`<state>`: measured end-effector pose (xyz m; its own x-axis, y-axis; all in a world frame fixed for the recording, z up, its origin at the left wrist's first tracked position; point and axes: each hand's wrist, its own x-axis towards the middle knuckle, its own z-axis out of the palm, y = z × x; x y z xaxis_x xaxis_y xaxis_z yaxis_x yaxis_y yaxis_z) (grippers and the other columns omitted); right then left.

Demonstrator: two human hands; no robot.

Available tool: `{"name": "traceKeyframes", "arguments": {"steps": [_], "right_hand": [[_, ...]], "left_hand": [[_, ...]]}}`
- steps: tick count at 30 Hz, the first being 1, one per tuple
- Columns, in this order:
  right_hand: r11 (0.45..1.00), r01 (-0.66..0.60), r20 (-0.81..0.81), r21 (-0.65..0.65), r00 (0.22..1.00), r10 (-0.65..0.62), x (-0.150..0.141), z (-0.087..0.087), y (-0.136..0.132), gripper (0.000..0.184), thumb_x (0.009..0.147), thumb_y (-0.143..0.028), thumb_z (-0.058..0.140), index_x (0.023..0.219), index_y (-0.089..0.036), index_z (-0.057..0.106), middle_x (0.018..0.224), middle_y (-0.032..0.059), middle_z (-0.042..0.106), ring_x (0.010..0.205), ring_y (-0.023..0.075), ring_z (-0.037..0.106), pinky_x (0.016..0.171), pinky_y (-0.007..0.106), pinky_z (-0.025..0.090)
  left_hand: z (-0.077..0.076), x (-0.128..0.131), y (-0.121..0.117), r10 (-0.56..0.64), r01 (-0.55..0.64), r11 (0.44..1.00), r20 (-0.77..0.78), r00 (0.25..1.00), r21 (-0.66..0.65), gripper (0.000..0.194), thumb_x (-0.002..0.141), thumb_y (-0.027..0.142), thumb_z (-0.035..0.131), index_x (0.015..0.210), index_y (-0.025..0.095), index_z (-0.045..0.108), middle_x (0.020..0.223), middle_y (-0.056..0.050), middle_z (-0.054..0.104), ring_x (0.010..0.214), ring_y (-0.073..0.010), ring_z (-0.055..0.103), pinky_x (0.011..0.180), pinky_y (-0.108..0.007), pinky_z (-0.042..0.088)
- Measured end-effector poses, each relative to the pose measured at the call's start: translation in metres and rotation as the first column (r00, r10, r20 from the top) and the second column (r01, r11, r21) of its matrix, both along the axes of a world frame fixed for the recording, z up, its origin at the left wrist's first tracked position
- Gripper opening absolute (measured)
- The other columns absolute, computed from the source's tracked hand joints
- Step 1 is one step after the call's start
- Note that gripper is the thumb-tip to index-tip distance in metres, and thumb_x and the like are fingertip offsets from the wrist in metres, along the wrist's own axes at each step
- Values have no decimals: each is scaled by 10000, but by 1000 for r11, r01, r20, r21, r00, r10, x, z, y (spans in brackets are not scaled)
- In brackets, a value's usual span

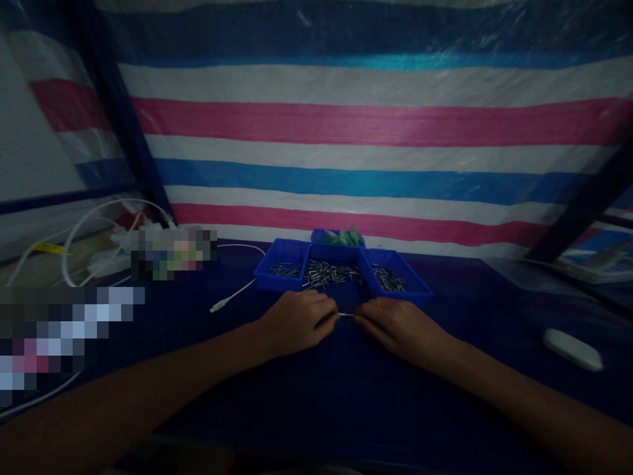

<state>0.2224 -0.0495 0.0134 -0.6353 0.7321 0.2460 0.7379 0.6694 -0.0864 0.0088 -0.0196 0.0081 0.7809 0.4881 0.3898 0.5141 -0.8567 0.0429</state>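
Note:
My left hand (300,321) and my right hand (403,328) face each other low over the blue table. Between their fingertips runs a thin metal pin (347,315), pinched at one end by each hand. Just beyond lies a loose pile of similar metal pins (332,273). A blue tray (279,282) with some pins stands to the left of the pile, and another blue tray (418,284) with pins is on its right. Behind the pile, a third blue tray (321,249) contains green pieces (346,237) whose kind I cannot make out.
A white cable (221,304) ends on the table left of the trays. More white cables (74,231) and blurred-out items are at the far left. A white rounded object (572,349) lies at the right. Striped plastic sheeting (376,125) hangs behind the table between blue posts.

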Motion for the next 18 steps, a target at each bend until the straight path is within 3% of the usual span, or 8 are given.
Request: {"name": "traceKeyframes", "arguments": {"steps": [9,13,18], "right_hand": [[997,-60,1,-50,998,60,-2,-2,-1,234,923,-248,376,839,-150,571,751,45,594,674,144,546,622,254,395],[991,-63,-64,-115,996,56,-3,-2,-1,254,932,-264,362,845,-158,576,761,40,604,696,141,559,641,249,405],[991,-99,-29,-95,995,97,-3,-2,-1,249,929,-277,370,878,-159,583,784,47,606,719,149,563,652,260,408]], "left_hand": [[-1,1,0,-112,120,991,138,984,-51,172,881,245,462,960,157,587,896,-24,635,838,-131,572,754,-241,443],[-3,1,2,-172,190,975,151,973,-116,174,875,249,482,972,156,594,903,-29,640,848,-126,575,776,-232,441],[-1,2,-1,-228,264,947,194,954,-184,158,869,228,472,953,156,585,906,-32,628,863,-126,564,794,-231,433]]}}
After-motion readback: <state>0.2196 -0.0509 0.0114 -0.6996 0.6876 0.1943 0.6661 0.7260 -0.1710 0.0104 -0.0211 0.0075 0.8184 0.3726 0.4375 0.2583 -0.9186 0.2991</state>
